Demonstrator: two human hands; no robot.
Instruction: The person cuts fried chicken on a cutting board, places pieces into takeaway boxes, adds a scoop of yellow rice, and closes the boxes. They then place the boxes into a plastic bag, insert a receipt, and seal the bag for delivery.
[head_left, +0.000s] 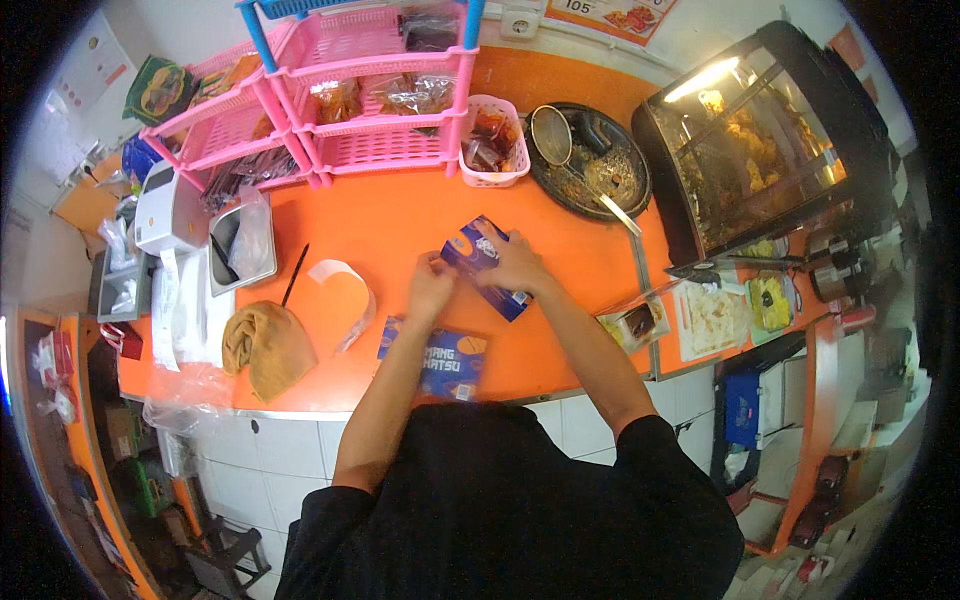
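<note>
A blue printed paperboard package (511, 301) with orange pictures is tilted over the orange counter (570, 337) in front of me. My right hand (517, 262) grips it from the right, fingers spread across its upper face. At its left edge is my left hand (433, 286), slightly blurred, with the fingers curled in. Whether those fingers pinch the edge is hard to see. Closer to my body a second blue printed package (472, 349) lies on the counter, partly covered by my left forearm. It bears large pale lettering.
Left are a brown cloth (262, 341), a curled paper strip (367, 296), a black pen (297, 274), a metal tray (262, 259) and a white printer (169, 214). Pink racks (386, 154) and a pink basket (495, 178) stand behind. Right are a strainer (553, 135) on a black pan (641, 169) and a lit food warmer (750, 150).
</note>
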